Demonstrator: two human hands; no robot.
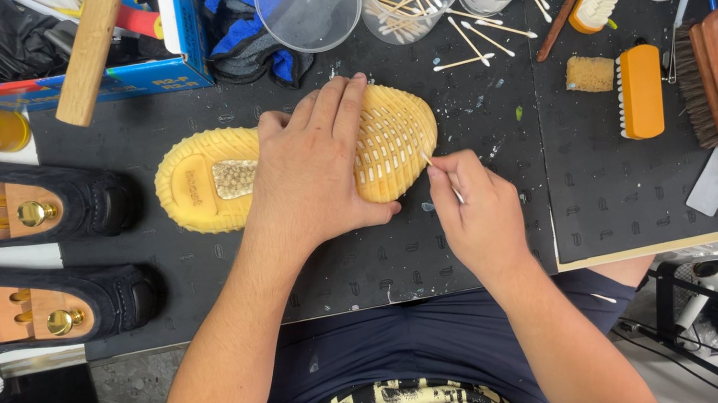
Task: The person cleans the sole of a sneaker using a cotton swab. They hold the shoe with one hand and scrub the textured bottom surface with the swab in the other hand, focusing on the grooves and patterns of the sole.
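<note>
Pressing my left hand (314, 165) flat, fingers spread, on the upturned yellow shoe sole (388, 143), my right hand (478, 215) pinches a cotton swab (443, 178) against its edge.

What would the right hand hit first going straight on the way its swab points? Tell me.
The right hand holds a cotton swab aimed up and left. Its tip already seems to touch the yellow ribbed shoe sole, so the sole comes first; the left hand lies further along.
</note>
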